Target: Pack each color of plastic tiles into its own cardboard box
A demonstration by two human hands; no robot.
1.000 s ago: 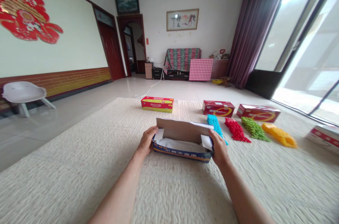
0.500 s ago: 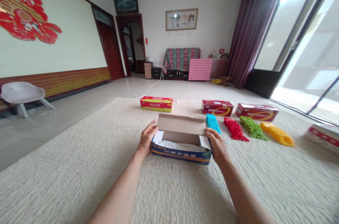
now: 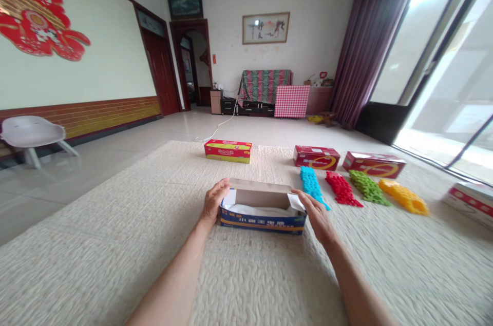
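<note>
A dark blue cardboard box [image 3: 262,224] with an orange stripe and pale lettering sits on the woven mat in front of me, its long side facing me. Its brown lid [image 3: 262,184] is up along the far edge, and white end flaps show inside. A whitish, soft-looking filling [image 3: 258,210] lies in it; its kind I cannot make out. My left hand [image 3: 214,202] grips the left end, fingers at the lid's corner. At the right end my right hand [image 3: 316,213] holds the box, fingertips by the right flap.
A red-and-yellow box [image 3: 227,152] stands beyond. Two dark red boxes [image 3: 316,157] are at the back right, behind blue [image 3: 313,187], red [image 3: 342,190], green [image 3: 368,187] and yellow [image 3: 403,196] bumpy plastic pieces. A red-and-white box [image 3: 470,205] lies far right. A white chair [image 3: 34,133] is left.
The lid shows much lower and narrower than before. My right fingertips have shifted slightly left and up along the box's end. More of the blue plastic piece is visible.
</note>
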